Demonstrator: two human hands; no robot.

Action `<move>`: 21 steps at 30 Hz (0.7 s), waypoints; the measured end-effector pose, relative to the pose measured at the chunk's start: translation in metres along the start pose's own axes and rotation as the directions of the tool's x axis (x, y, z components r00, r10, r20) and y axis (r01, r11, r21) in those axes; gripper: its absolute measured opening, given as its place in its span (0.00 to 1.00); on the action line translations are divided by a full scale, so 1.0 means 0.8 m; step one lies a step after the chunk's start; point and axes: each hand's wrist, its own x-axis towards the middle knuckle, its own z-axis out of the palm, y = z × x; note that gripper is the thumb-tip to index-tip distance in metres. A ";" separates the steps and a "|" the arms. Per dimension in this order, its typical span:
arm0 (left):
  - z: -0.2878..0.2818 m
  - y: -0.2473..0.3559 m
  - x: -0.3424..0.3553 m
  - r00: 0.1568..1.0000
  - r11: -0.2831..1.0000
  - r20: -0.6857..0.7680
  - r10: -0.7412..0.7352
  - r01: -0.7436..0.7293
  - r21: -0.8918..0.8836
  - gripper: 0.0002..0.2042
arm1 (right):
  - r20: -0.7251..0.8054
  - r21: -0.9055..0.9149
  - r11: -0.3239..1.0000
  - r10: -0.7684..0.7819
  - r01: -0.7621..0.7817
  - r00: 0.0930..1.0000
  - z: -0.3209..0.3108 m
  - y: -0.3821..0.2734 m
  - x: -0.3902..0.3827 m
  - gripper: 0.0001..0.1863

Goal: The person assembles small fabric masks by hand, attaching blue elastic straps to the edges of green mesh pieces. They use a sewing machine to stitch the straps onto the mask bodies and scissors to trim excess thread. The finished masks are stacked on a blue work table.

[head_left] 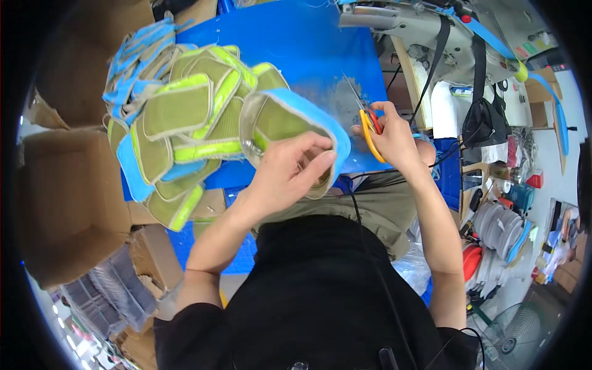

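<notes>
My left hand [288, 168] is closed on the near edge of a curved olive-green mesh fabric piece [276, 118] with a blue band along its rim. Thumb and fingers pinch the edge, partly hiding it. In my right hand [396, 140] is a pair of scissors [369, 137] with yellow and red handles, the blades pointing away over the blue table [271, 31]. The scissors are apart from the held piece. To the left lies a heap of similar mesh pieces [179, 110] with bright yellow-green strips and pale edging.
A sewing machine [410, 38] stands at the far right, with blue tape running over it. Open cardboard boxes [71, 197] are on the left. Rolls of strap [498, 229] and a fan [509, 342] are on the right. A black cable crosses near my lap.
</notes>
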 end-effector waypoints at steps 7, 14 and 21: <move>-0.056 -0.084 0.050 0.867 0.607 -0.194 0.459 -0.146 0.781 0.20 | -0.010 -0.093 0.990 -0.111 0.109 0.994 0.032 0.047 0.010 0.23; -0.034 -0.125 0.099 0.948 0.616 -0.003 0.317 -0.204 0.761 0.16 | -0.075 -0.100 0.969 -0.232 0.224 0.970 0.063 -0.011 -0.059 0.29; -0.003 -0.117 0.073 0.871 0.678 -0.170 0.461 -0.222 0.701 0.10 | -0.234 0.155 0.980 -0.083 0.122 0.969 0.082 0.023 -0.082 0.10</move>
